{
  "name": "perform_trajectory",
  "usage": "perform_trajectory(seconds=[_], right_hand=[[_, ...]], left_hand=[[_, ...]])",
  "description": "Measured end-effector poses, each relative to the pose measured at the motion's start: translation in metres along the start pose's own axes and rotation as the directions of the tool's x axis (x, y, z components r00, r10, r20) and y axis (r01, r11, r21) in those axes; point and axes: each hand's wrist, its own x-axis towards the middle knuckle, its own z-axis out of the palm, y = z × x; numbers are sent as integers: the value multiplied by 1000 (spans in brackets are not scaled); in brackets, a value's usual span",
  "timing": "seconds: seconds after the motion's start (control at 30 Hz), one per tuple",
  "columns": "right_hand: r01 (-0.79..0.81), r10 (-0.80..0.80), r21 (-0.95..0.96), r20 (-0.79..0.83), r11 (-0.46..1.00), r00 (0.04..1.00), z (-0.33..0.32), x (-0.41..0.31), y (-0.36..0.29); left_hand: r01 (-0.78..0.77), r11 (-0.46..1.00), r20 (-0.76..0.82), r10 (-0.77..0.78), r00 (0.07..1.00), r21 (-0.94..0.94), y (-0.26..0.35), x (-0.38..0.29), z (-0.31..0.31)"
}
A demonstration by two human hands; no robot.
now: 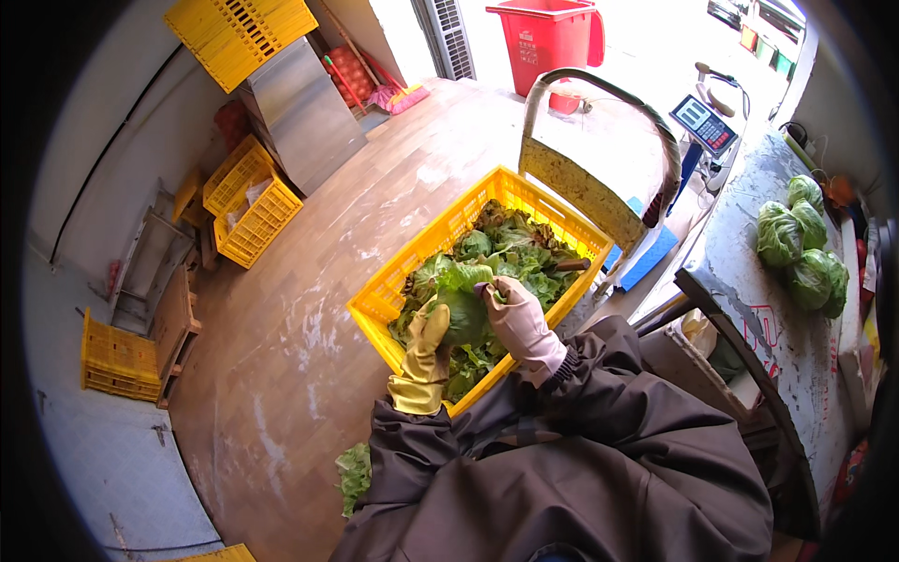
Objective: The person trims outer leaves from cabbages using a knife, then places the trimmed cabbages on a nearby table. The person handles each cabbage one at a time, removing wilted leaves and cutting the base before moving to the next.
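My left hand (pixel 423 351), in a yellow rubber glove, holds a head of lettuce (pixel 463 316) from its left side. On the other side of the head is my right hand (pixel 520 323), in a pale pink glove, its fingers closed at a leaf by the top; a small purple thing shows at its fingertips. Both hands are over a yellow plastic crate (pixel 393 288) full of lettuce leaves and heads (pixel 523 242), some with brown edges. A brown stick-like thing (pixel 572 265) lies at the crate's right side.
On the metal-topped table (pixel 744 175) at right sit several green heads (pixel 808 246). A digital scale (pixel 704 125) and a worn metal frame with a curved handle (pixel 583 186) stand beyond the crate. A red wheeled bin (pixel 541 42) is at the doorway. A loose leaf (pixel 355 471) lies on the floor.
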Motion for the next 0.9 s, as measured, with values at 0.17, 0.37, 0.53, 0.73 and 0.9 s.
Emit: perform_trajectory(seconds=[0.17, 0.37, 0.53, 0.73, 0.9], right_hand=[[41, -37, -51, 76, 998, 996, 4, 4, -9], [-564, 439, 383, 368, 732, 820, -23, 22, -36], [-685, 501, 531, 469, 498, 728, -38, 31, -41], [-754, 523, 595, 564, 280, 639, -43, 33, -38], [-606, 442, 442, 424, 661, 791, -26, 21, -46]], left_hand=[[317, 897, -3, -334, 943, -308, -12, 3, 12], [315, 747, 124, -301, 946, -586, -95, 5, -10], [368, 580, 67, -473, 878, -726, -78, -16, -34], [353, 263, 208, -454, 866, -898, 13, -12, -23], [200, 508, -67, -459, 886, -838, 15, -5, -8]])
